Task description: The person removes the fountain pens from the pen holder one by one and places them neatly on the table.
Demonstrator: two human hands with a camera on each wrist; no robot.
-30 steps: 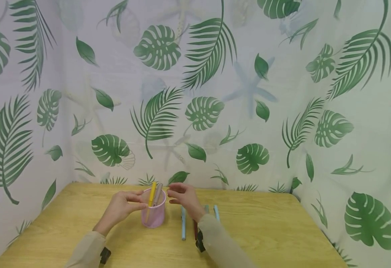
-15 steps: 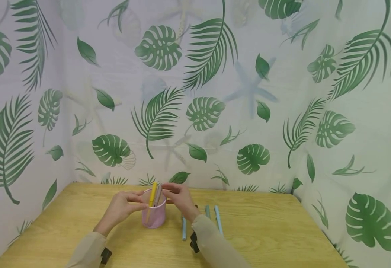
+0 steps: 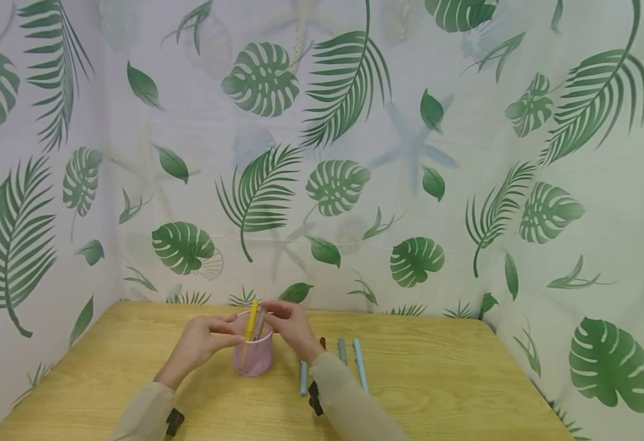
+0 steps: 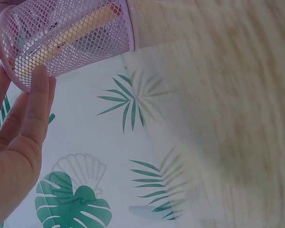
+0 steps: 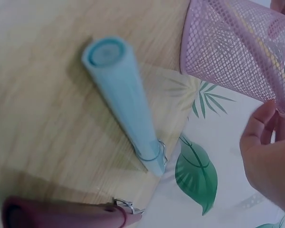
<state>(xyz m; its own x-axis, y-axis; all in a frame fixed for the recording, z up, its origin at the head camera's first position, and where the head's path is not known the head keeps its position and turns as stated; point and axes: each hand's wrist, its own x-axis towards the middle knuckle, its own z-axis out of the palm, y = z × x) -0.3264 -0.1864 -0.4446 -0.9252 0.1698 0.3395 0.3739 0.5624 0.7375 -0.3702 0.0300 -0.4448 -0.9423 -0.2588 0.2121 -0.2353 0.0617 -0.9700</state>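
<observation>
A pink mesh pen holder [image 3: 258,360] stands upright on the table with a yellow pen [image 3: 252,320] and a grey pen [image 3: 258,326] leaning in it. My left hand [image 3: 200,340] holds the holder's left side by the rim, thumb in front and fingers behind; its fingertips [image 4: 40,78] lie along the mesh in the left wrist view. My right hand [image 3: 293,324] reaches over the right of the rim and pinches the grey pen near its top, which the fingers cover. In the right wrist view the right hand [image 5: 270,152] is right at the rim.
On the wooden table [image 3: 437,367], right of the holder, lie a light blue pen [image 3: 303,380], a dark red pen [image 3: 322,343], a grey-green pen [image 3: 342,350] and another light blue pen [image 3: 359,361]. The right forearm partly covers them. A leaf-patterned cloth [image 3: 355,257] hangs behind.
My right hand has moved left from beside the holder to the grey pen's top. More of the pens on the table shows behind the forearm. The left hand keeps its place.
</observation>
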